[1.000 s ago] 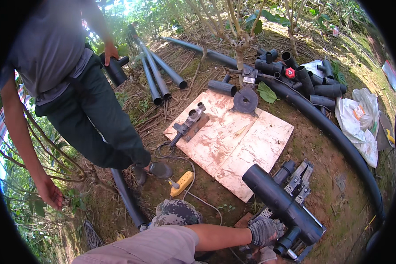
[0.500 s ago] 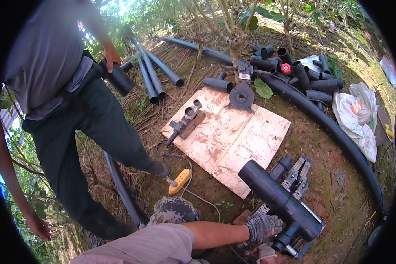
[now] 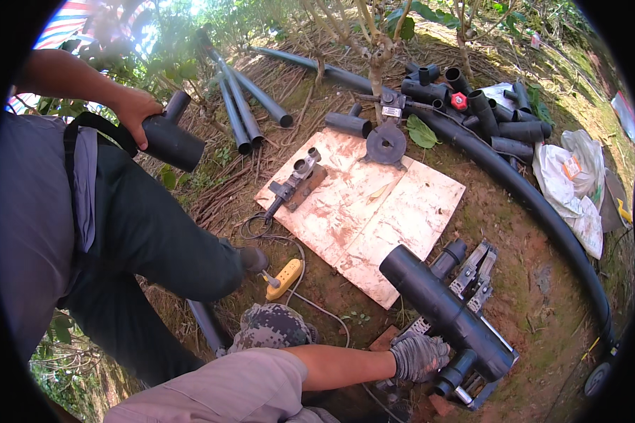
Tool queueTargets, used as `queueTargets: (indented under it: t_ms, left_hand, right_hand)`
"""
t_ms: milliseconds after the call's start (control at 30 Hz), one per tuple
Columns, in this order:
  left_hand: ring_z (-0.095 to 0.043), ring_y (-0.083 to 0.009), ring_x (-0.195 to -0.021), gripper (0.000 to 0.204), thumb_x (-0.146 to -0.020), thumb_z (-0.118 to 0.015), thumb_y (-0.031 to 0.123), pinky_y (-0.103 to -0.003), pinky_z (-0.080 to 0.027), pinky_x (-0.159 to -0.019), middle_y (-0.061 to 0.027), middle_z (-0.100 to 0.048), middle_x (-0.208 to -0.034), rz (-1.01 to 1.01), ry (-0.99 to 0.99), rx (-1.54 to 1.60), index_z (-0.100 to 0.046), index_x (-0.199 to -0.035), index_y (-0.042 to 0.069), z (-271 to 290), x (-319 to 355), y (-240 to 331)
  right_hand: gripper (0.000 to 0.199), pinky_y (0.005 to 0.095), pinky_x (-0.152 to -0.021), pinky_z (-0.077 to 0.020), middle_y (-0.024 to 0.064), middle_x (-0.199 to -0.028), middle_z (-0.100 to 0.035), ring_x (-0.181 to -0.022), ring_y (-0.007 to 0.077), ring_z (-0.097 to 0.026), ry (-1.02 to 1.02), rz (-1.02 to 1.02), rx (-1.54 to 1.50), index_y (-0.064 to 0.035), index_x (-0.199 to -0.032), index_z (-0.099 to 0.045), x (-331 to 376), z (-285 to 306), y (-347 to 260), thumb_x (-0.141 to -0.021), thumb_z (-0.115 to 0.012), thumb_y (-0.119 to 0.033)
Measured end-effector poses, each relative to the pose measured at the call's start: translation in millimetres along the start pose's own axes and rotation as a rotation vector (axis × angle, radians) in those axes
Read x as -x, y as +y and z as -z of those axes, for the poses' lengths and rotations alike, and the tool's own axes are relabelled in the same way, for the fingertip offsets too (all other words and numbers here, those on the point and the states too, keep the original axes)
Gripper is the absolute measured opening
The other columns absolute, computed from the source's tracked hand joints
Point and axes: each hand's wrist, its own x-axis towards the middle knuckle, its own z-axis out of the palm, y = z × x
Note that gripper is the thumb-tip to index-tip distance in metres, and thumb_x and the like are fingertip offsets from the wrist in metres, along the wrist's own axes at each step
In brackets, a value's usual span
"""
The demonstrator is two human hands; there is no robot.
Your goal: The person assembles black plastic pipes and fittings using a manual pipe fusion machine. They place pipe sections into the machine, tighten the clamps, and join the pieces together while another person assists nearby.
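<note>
Black two-stub pipe fitting (image 3: pixel 446 310) is laid over a metal clamp frame (image 3: pixel 468 276), 4 o'clock. Left to right: black tee (image 3: pixel 173 144) is held by a co-worker's hand (image 3: pixel 137 116), 10 o'clock. Yellow power strip (image 3: pixel 286 278) is sited at 7. Gloved left hand (image 3: pixel 420 356), 5 o'clock, is pressed close by the fitting's lower stub, fingers bent; whether it is clamped on fitting or frame cannot be told. Right hand is not shown, state cannot be told. Fitting pile (image 3: pixel 483 116) is heaped at 2. Progress, as judged: placing on frame is done; removal is not; piled pieces are left unmounted.
</note>
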Motion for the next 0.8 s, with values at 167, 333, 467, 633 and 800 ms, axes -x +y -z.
queueTargets:
  t_ms: [167, 333, 467, 633, 800]
  left_hand:
    - [-0.064, -0.0340, -0.101, 0.031, -0.084, -0.064, 0.032, -0.045, -0.053, -0.088, -0.0161, -0.064, -0.109, 0.018, -0.036, -0.015, -0.066, -0.104, 0.008, 4, 4, -1]
    - [-0.064, -0.0317, -0.104, 0.045, -0.077, -0.066, 0.035, -0.044, -0.055, -0.087, -0.0122, -0.063, -0.113, 0.039, -0.057, -0.036, -0.066, -0.113, 0.009, -1, 10, -4]
    - [-0.065, -0.0316, -0.103, 0.040, -0.080, -0.065, 0.035, -0.044, -0.055, -0.087, -0.0128, -0.064, -0.111, 0.073, -0.102, -0.036, -0.066, -0.110, 0.009, 12, 12, 1]
    - [-0.064, -0.0313, -0.107, 0.032, -0.083, -0.064, 0.034, -0.045, -0.054, -0.087, -0.0127, -0.064, -0.112, 0.068, -0.199, -0.023, -0.067, -0.103, 0.010, 25, -8, 14]
    - [-0.062, -0.0336, -0.107, 0.029, -0.085, -0.063, 0.024, -0.046, -0.050, -0.095, -0.0148, -0.062, -0.113, 0.105, -0.124, -0.012, -0.067, -0.110, 0.009, 23, 6, -1]
  right_hand:
    - [0.045, 0.0490, -0.085, -0.0552, 0.0229, -0.106, -0.072, -0.104, 0.0386, -0.070, -0.022, 0.214, 0.002, -0.0043, -0.117, -0.065, -16, -22, 13, -0.088, -0.066, -0.039]
    - [0.043, 0.0476, -0.087, -0.0547, 0.0259, -0.104, -0.071, -0.102, 0.0428, -0.069, -0.032, 0.365, -0.031, -0.0035, -0.119, -0.058, -13, 8, 4, -0.084, -0.072, -0.024]
    - [0.042, 0.0463, -0.085, -0.0552, 0.0215, -0.101, -0.072, -0.096, 0.0401, -0.070, -0.064, 0.368, 0.055, -0.0038, -0.120, -0.058, 11, 29, -8, -0.085, -0.072, -0.021]
    - [0.037, 0.0474, -0.084, -0.0533, 0.0182, -0.094, -0.068, -0.095, 0.0415, -0.067, 0.059, 0.222, -0.011, -0.0050, -0.103, -0.054, 6, -11, 8, -0.076, -0.073, -0.024]
    - [0.051, 0.0490, -0.084, -0.0529, 0.0270, -0.104, -0.070, -0.101, 0.0448, -0.069, -0.121, 0.252, -0.348, 0.0016, -0.121, -0.048, 28, 44, -34, -0.078, -0.072, -0.014]
